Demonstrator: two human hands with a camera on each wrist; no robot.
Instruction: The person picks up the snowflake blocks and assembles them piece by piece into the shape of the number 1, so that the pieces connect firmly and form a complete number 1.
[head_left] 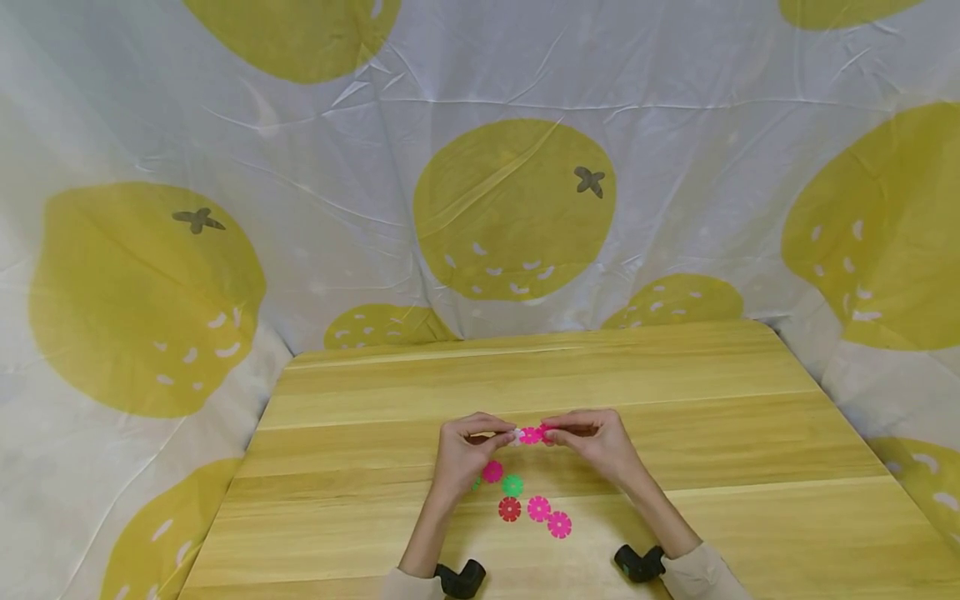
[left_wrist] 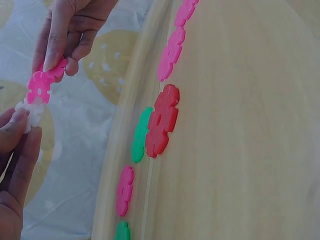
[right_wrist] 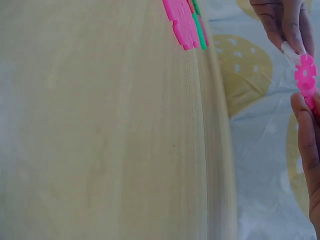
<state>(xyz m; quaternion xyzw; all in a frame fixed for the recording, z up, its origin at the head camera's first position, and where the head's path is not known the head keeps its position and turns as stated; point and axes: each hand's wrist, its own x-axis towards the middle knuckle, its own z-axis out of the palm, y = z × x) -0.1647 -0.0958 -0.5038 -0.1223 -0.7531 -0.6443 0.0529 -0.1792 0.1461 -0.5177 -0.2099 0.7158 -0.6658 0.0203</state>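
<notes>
Above the table, a short row of notched plastic snowflake discs spans both hands. My left hand pinches a white snowflake disc between thumb and fingers. Joined to it is a pink snowflake disc, standing in the gap between the hands. At the other end my right hand pinches a second pink disc, partly covered by its fingertips. The two pink discs meet at an angle in the left wrist view. How deep the slots interlock cannot be made out.
Loose discs lie on the wooden table below the hands: a red one, a green one and several pink ones, one pink disc nearest the front. Another green disc is mostly hidden by my left hand in the head view. A lemon-print cloth hangs behind.
</notes>
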